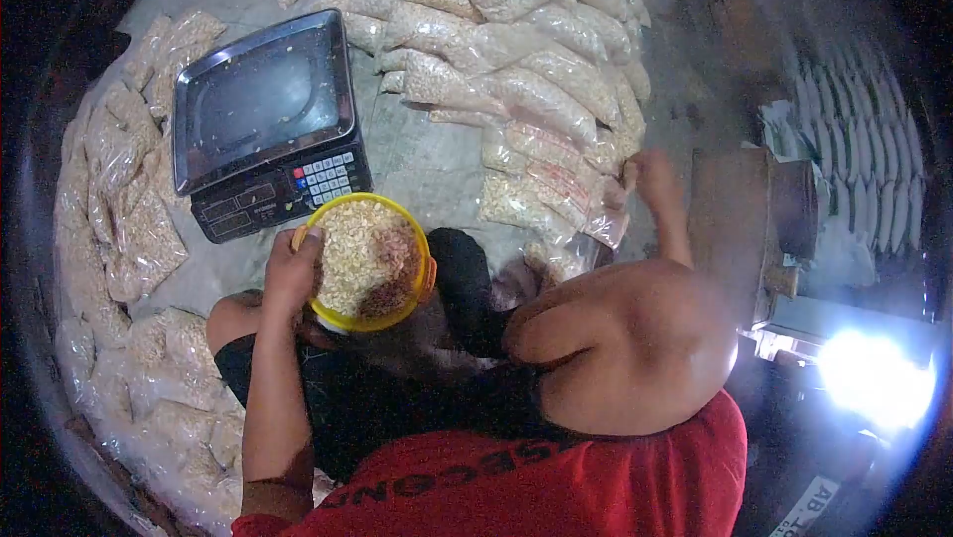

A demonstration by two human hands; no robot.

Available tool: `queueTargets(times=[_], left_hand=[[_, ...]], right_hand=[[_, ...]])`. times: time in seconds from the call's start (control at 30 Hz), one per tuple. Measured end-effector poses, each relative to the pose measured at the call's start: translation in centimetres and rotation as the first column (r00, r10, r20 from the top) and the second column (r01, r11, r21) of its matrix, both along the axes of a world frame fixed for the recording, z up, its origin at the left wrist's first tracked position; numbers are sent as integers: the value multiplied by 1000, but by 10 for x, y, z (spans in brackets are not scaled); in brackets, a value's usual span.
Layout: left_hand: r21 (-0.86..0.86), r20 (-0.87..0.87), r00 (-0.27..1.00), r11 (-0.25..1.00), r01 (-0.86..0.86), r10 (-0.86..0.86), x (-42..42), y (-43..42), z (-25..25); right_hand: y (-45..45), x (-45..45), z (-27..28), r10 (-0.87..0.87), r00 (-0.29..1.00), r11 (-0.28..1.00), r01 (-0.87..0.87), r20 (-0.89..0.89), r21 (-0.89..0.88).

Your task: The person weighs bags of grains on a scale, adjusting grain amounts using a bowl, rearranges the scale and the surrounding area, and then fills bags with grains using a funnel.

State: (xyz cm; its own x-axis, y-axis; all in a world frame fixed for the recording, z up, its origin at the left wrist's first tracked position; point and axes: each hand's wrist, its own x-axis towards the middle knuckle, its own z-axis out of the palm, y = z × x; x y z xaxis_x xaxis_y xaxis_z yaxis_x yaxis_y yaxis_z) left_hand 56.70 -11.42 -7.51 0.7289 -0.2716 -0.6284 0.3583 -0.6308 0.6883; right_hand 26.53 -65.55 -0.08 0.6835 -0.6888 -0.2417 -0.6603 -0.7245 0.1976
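1. The left hand (293,267) grasps the yellow bowl (369,264) at its rim; the bowl sits just below the keypad side of the scale (263,100), towards the person.
2. The bowl is round, so no long axis; its free orange handle (429,280) faces away from the left hand, on the right-hand side.
3. The right hand (652,180) is well right of the scale, at the edge of a clear bag with red print (546,182). Whether its fingers pinch the bag, I cannot tell.
4. That bag lies right of the scale, its long axis slanting down to the right; the right hand is much nearer to it.
5. Writing: "SECON" shows on the red shirt (556,487), far below the scale; the bag's print is too blurred to read.
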Motion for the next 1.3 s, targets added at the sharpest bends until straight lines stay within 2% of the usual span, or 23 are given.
queueTargets(times=[0.07,0.1,0.17,0.23,0.3,0.33,0.37,0.43,0.5,0.53,0.63,0.67,0.77,0.93,1.03,1.07,1.13,1.17,1.23,1.27,1.3], left_hand=[[-21,19,1000,1000,-4,5,2,2,-4],[37,48,998,999,27,-28,5,2,-2],[97,78,995,994,56,-64,7,3,-4],[33,12,1000,999,-3,3,6,2,-11],[70,22,999,997,22,-24,4,-10,22],[109,33,998,993,53,-57,2,-16,34],[113,35,997,991,64,-69,2,-8,15],[-34,51,998,999,29,-27,9,19,-36],[-14,-8,1000,1000,24,-25,13,17,-23],[0,-77,997,1000,5,-5,10,16,-17],[-42,-80,997,999,12,-15,6,3,-1],[31,14,1000,999,16,-17,1,-3,8],[76,61,996,995,56,-61,-1,-10,25],[111,124,983,986,124,-137,5,9,-11],[100,127,982,987,127,-139,4,2,-4],[102,125,983,987,125,-137,3,-2,5],[111,112,985,987,119,-132,2,-7,20],[124,91,987,985,120,-132,1,-8,23],[83,101,987,990,115,-124,5,6,-11],[42,106,989,994,103,-107,7,10,-22],[41,108,988,994,103,-107,5,5,-12]], right_hand=[[26,4,-20,68,964,996,-49,257,-79],[44,9,-26,131,907,988,-86,401,-129],[101,31,-44,10,907,986,-78,421,144],[149,48,-67,227,878,872,-376,422,314],[203,63,-47,202,780,899,-388,593,203],[198,58,-45,201,780,900,-386,593,203],[191,46,-45,123,857,925,-282,500,256],[176,23,-47,-45,955,941,-58,294,332],[170,7,-50,-199,979,918,167,52,359],[166,1,-52,-232,973,906,214,3,365],[169,-16,-50,-231,972,902,200,35,382],[169,-21,-49,-238,970,900,200,51,386],[165,-33,-49,-263,962,898,215,77,384],[158,-37,-54,-273,953,897,204,128,392],[153,-38,-56,-283,942,891,187,181,414],[156,-39,-53,-286,935,886,175,209,429],[159,-33,-53,-215,908,882,23,360,470],[163,-28,-44,-221,906,881,26,362,472],[170,-9,-5,-253,829,852,-54,499,521],[168,-5,11,-254,827,853,-53,501,520],[163,-5,28,-277,805,860,-37,526,509]])
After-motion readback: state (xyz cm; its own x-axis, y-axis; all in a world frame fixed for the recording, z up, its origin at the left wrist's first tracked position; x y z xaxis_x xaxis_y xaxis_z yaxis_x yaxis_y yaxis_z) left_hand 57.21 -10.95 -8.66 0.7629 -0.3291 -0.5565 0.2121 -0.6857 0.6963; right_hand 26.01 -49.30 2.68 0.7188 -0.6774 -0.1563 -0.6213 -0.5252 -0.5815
